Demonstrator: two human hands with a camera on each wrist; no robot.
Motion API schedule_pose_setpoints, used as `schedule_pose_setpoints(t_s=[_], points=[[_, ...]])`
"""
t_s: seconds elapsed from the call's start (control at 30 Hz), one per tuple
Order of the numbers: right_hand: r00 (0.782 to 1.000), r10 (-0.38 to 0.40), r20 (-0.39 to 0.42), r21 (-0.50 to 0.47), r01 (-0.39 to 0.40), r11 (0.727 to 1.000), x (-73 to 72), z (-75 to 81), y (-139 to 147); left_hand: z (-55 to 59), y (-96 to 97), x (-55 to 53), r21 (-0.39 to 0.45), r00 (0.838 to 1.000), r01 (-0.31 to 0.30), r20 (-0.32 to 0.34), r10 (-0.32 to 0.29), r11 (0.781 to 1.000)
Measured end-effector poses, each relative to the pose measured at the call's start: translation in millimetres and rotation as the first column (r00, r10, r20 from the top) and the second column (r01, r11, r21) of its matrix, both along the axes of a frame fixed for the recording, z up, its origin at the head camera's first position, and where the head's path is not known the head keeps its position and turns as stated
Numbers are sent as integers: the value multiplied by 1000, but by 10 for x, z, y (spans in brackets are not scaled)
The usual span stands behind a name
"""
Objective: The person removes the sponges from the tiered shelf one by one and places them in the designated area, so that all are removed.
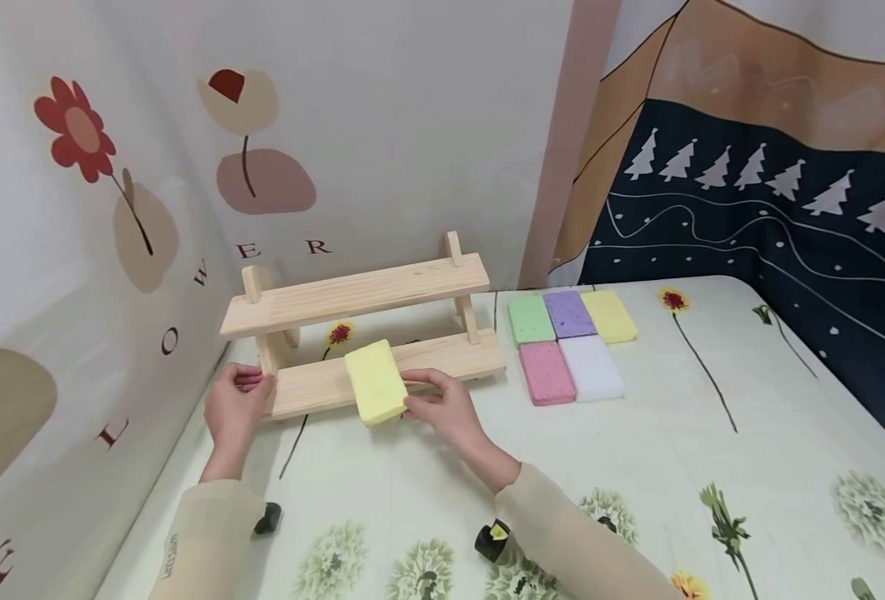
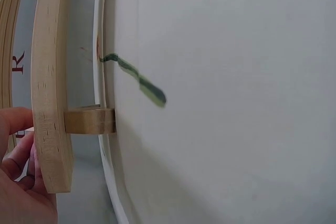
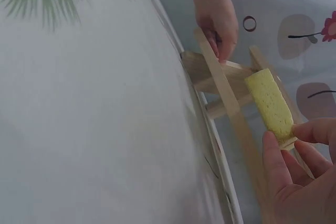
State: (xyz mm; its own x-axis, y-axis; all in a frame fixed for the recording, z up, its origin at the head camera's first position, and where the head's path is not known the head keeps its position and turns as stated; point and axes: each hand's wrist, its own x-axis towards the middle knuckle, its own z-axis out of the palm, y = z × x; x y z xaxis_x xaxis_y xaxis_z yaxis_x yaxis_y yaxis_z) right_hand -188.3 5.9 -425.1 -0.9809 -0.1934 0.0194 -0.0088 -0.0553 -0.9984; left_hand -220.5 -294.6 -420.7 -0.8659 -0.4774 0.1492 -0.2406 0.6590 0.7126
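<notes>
A two-tier wooden shelf [image 1: 360,289] stands on the cloth-covered table against the back curtain. My left hand [image 1: 237,407] grips the left end of its lower board [image 2: 50,77], thumb and fingers about the edge. In my right hand [image 1: 448,410] is a yellow sponge [image 1: 377,383], pinched near its lower right corner. The sponge is tilted and held in front of the lower board, hiding part of it. Seen from the right wrist, the thumb and fingers hold one end of the sponge [image 3: 270,103], and its other end points toward the left hand.
Right of the shelf lie more sponges flat on the table: green [image 1: 531,320], purple [image 1: 570,314], yellow [image 1: 610,316], pink [image 1: 547,372] and white [image 1: 591,367]. Printed curtains [image 1: 412,125] rise behind and on the left. A floral cloth [image 1: 660,467] covers the table.
</notes>
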Motion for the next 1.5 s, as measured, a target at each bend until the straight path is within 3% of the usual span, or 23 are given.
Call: schedule_pose_setpoints(t_s=[0.5,0.9,1.13,1.5], points=[[999,-31,13,34,30,999,-8,66,783,-19,-2,-4,-2,1000,-9,-6,9,1000],[991,-132,28,121,128,984,29,104,1558,2,-2,9,-4,1000,4,-13,-4,1000],[977,-211,-1,205,207,957,57,152,1997,-15,3,22,-6,1000,-2,-9,2,1000],[952,-305,-19,224,301,927,92,151,2568,-9,-5,-2,3,1000,-2,16,2,1000]])
